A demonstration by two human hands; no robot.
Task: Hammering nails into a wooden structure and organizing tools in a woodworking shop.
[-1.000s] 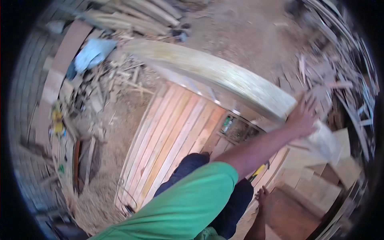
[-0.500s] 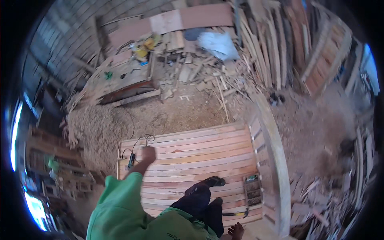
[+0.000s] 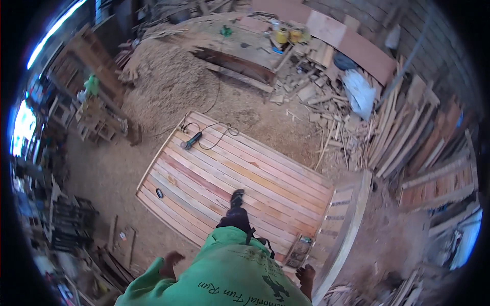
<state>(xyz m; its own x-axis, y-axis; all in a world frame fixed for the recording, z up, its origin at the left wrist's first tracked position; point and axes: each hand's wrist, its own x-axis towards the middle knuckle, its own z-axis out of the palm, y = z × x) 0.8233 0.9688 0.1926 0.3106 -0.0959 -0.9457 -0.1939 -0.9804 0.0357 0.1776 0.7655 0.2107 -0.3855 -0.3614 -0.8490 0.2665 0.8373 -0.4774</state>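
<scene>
I stand on a slatted wooden platform [image 3: 204,176], one shoe [image 3: 237,198] on its boards. Off its near edge, at my left side, hangs my left hand [image 3: 173,259], its fingers apart and nothing in them. My right hand [image 3: 306,274] is low at my right side, fingers loosely bent and apart, with nothing visible in it. Nearest to it is a divided wooden box [image 3: 298,250] of small items. A green power tool like an angle grinder [image 3: 192,141] lies with its black cord near the far left corner. A small dark object [image 3: 159,193] rests near the left edge.
A pale upright wooden panel [image 3: 352,229] borders the platform's right end. Beyond the far side are a sawdust heap [image 3: 173,76], a low bench [image 3: 240,74] and scattered offcuts [image 3: 316,92]. Long boards [image 3: 403,132] lean at the right; wooden furniture frames [image 3: 97,115] stand left.
My view has turned left. My left hand has drawn back from above the slats near the power tool to beside my body. My right hand stays low at my right side.
</scene>
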